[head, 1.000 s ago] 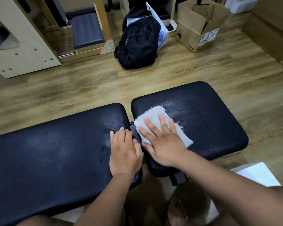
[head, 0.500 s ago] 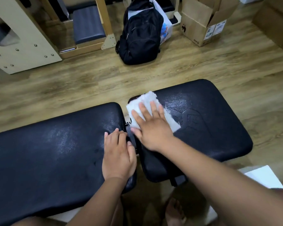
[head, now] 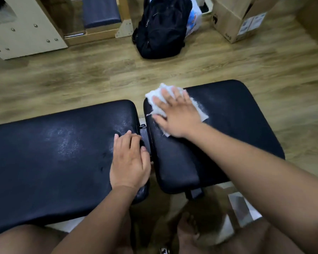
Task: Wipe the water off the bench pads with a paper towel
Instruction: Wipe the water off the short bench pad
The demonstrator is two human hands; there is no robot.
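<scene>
The right hand (head: 174, 114) is stretched forward on a straight arm, fingers spread and laid flat (palm down). The left hand (head: 129, 162) is kept nearer, fingers together, flat.

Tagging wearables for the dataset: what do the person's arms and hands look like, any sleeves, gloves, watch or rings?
Both hands, left hand and right hand, are bare: no gloves, no rings visible. Both forearms are bare as far as the frame shows, with no sleeves, watch or wristband. The upper arms are out of frame.
</scene>
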